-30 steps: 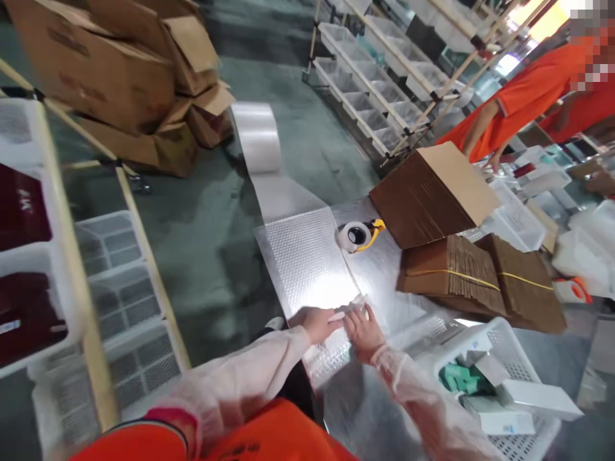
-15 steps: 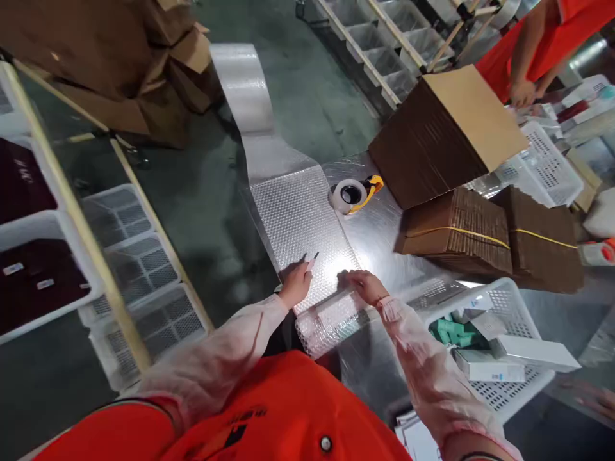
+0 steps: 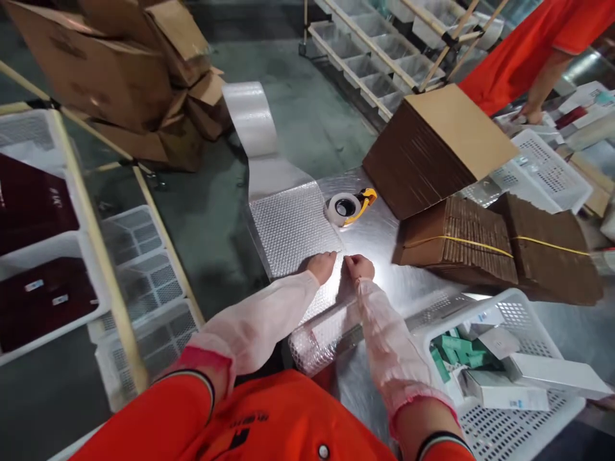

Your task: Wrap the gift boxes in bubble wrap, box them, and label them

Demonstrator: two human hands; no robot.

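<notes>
A long sheet of bubble wrap [image 3: 288, 227] runs across the metal table and off its far edge. Its near end is folded over around something pale, forming a wrapped bundle [image 3: 321, 339]. My left hand [image 3: 323, 266] is closed at the right edge of the sheet; what its fingers pinch is too small to make out. Just to its right, my right hand [image 3: 359, 267] is closed at the same edge, its fingertips also hiding what they hold. Beyond both hands, a tape dispenser [image 3: 344, 208] with a yellow handle lies beside the sheet.
Flattened cardboard [image 3: 435, 144] and strapped carton stacks [image 3: 461, 240] stand at right. A white basket [image 3: 521, 307] holds small boxes at lower right. Racks with bins [image 3: 139, 230] line the left. Another person's hand [image 3: 532, 114] is at upper right.
My left hand has moved up and right, close to my right hand. The small dark-tipped thing seen in it no longer shows. My right hand has shifted slightly left, and the view has tilted.
</notes>
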